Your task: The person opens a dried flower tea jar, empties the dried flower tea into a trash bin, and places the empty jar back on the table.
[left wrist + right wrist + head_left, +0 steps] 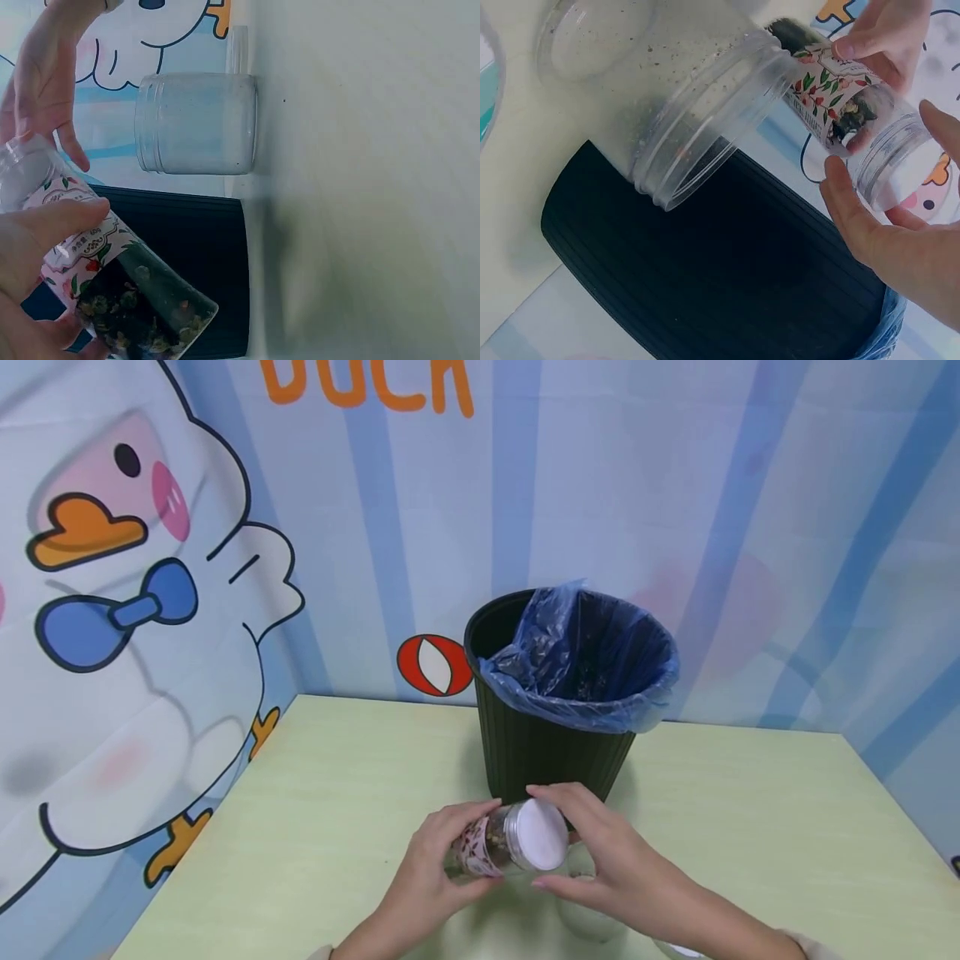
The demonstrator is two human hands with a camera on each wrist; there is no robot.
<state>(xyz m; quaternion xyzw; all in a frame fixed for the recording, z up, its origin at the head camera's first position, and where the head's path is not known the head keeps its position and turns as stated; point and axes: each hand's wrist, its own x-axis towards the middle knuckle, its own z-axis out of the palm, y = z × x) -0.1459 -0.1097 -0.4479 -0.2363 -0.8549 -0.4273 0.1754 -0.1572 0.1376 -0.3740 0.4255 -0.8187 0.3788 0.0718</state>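
Gripping the labelled jar (pixel 495 845), the left hand (pixel 429 864) tilts it above the surface (pixel 360 768), near the black bin (pixel 551 756). Fingers spread, the right hand (pixel 606 847) surrounds its lid (pixel 542 835); contact is unclear.

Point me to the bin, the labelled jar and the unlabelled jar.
Bin (pixel 555 758), head view: outer black wall.
Labelled jar (pixel 107 251), left wrist view: printed label.
Unlabelled jar (pixel 193 124), left wrist view: side wall.

Bin (pixel 551 756); duck backdrop (pixel 442 510), seemingly cloth.
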